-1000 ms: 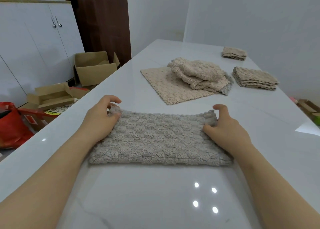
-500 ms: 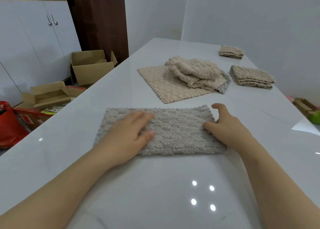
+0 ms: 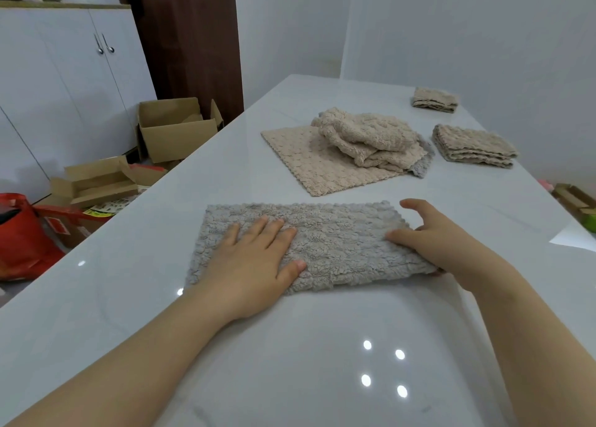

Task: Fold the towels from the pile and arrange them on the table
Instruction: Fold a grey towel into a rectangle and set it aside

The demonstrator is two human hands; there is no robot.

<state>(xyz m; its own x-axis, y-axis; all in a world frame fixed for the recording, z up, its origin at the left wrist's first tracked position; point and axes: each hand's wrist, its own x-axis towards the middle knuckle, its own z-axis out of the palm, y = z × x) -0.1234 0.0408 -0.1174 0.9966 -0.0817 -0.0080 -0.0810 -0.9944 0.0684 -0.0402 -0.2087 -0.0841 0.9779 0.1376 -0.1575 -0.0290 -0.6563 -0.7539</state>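
One towel point(image 3: 338, 242) is laid lengthwise left to right near the tabletop's point(image 3: 290, 362) front edge; its left half is pressed by the flat left grip point(image 3: 251, 265), its right end pinched by the right grip point(image 3: 432, 242).

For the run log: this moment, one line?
left hand flat on gray towel | right hand holds its end | pile unfolded

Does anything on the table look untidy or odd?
Only the pile: crumpled beige towels heaped on a flat towel, a grey corner sticking out at its right. The nearer stack and farther stack look neat.
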